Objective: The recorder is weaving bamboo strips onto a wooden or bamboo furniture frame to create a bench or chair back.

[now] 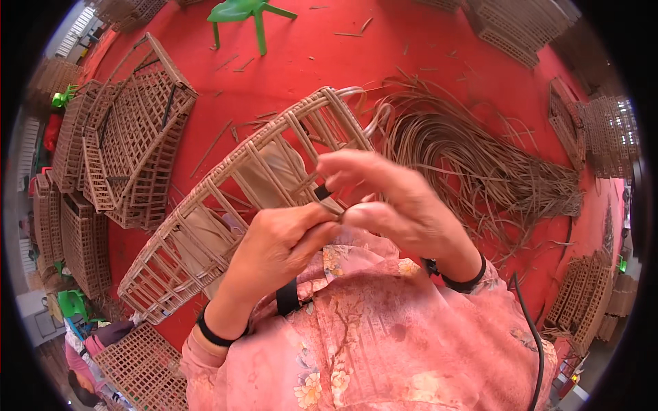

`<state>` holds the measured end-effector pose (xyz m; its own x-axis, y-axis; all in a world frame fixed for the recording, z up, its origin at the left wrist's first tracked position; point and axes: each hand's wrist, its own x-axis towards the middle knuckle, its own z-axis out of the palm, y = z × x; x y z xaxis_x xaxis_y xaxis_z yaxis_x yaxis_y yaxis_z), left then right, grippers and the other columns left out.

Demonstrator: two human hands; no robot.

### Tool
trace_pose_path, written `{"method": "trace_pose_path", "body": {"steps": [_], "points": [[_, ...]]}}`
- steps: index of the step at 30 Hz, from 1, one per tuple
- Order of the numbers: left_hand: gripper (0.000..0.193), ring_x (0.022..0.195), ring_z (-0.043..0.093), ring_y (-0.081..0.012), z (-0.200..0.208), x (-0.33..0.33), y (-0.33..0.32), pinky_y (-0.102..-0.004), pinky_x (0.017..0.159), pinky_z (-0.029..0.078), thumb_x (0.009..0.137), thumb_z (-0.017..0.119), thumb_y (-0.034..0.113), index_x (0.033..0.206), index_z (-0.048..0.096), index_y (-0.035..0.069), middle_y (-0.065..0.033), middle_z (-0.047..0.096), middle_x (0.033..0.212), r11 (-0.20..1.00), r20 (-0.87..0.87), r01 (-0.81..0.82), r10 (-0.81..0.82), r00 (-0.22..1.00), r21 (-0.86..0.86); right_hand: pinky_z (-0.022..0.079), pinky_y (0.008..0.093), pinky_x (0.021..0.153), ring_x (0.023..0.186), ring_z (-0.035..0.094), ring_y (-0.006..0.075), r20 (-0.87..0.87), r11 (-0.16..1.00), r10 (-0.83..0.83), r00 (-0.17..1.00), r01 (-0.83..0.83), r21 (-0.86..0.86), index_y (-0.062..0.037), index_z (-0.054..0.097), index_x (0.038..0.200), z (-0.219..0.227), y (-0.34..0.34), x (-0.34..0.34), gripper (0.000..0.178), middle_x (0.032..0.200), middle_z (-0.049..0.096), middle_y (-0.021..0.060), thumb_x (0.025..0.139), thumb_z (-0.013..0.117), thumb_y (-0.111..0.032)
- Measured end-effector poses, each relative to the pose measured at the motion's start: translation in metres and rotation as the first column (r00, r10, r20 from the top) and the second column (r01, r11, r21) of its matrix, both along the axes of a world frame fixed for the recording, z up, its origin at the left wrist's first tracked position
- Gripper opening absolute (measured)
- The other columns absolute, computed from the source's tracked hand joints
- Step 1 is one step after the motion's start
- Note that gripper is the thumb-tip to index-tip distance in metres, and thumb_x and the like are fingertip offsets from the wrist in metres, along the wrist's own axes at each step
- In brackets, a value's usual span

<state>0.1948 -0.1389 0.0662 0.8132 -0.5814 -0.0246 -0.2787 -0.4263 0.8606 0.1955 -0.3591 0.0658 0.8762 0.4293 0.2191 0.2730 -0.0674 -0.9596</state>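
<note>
A half-woven wicker frame (250, 152) with wrapped rungs and a pale metal tube at its far end lies slanted in front of my lap, beyond my hands. Over its near side, my left hand (277, 243) is closed in a pinch. Whatever sits between its fingertips is too small to make out. My right hand (404, 205) meets it from the right, its thumb close to the left fingertips. The forefinger of that hand stretches out, apart from the thumb, and I see nothing clearly held in it.
A large coil of loose brown wicker strands (473, 154) spreads on the red floor (308, 41) to the right. Stacked wicker panels (140, 130) stand at the left. A green stool (240, 10) is at the far side. Another person (89, 356) sits at the lower left.
</note>
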Motion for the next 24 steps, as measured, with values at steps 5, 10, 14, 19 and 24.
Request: {"method": "trace_pose_path", "body": {"steps": [5,10,14,19,24], "points": [[0.012,0.063,0.063,-0.0177,0.002,0.012,-0.004,-0.0283,0.060,0.050,0.091,0.070,0.008,0.087,0.066,-0.002,-0.0123,0.063,0.074,1.000,0.094,0.005,-0.005,0.996,0.002,0.053,0.0297,0.070,0.078,0.066,0.0114,-0.240,0.971,0.064,0.969,-0.116,-0.209,-0.0012,0.065,0.124,-0.013,-0.012,-0.002,0.035,0.089,0.071,0.0089,0.094,0.071,-0.017],[0.012,0.065,0.056,-0.0065,-0.015,0.029,0.017,-0.0240,0.058,0.046,0.094,0.070,0.011,0.089,0.070,0.000,0.0002,0.063,0.073,0.979,-0.082,-0.197,0.192,0.978,-0.059,0.047,0.0252,0.055,0.063,0.059,0.0071,-0.054,0.937,-0.175,0.983,0.150,-0.315,-0.0015,0.076,0.095,-0.018,-0.059,0.024,0.014,0.072,0.069,0.0044,0.091,0.074,-0.015],[0.010,0.066,0.049,-0.0024,-0.023,0.041,0.005,-0.0209,0.057,0.040,0.097,0.068,0.012,0.096,0.070,0.002,0.0053,0.057,0.074,0.929,0.003,-0.360,0.361,0.932,-0.087,0.044,0.0266,0.053,0.059,0.058,0.0085,0.108,0.826,-0.371,0.922,0.381,-0.415,-0.0015,0.076,0.093,-0.005,-0.080,0.048,0.016,0.068,0.068,0.0050,0.089,0.076,-0.017],[0.012,0.062,0.050,-0.0070,-0.024,0.052,-0.027,-0.0250,0.058,0.043,0.095,0.066,0.005,0.107,0.066,0.002,-0.0022,0.059,0.076,0.929,0.266,-0.369,0.360,0.894,-0.014,0.046,0.0312,0.055,0.056,0.057,0.0158,0.324,0.678,-0.242,0.914,0.399,-0.618,-0.0024,0.077,0.091,0.004,-0.071,0.064,0.021,0.067,0.067,0.0107,0.090,0.074,-0.023],[0.015,0.075,0.071,-0.0329,-0.044,0.060,-0.047,-0.0401,0.066,0.054,0.089,0.062,-0.001,0.100,0.057,0.008,-0.0137,0.071,0.087,0.899,0.525,-0.394,0.246,0.815,0.191,0.043,0.0294,0.053,0.057,0.053,0.0107,0.065,0.844,-0.156,0.986,0.168,-0.510,-0.0020,0.076,0.092,-0.030,-0.080,0.098,0.019,0.067,0.064,0.0045,0.092,0.073,-0.021]]}}
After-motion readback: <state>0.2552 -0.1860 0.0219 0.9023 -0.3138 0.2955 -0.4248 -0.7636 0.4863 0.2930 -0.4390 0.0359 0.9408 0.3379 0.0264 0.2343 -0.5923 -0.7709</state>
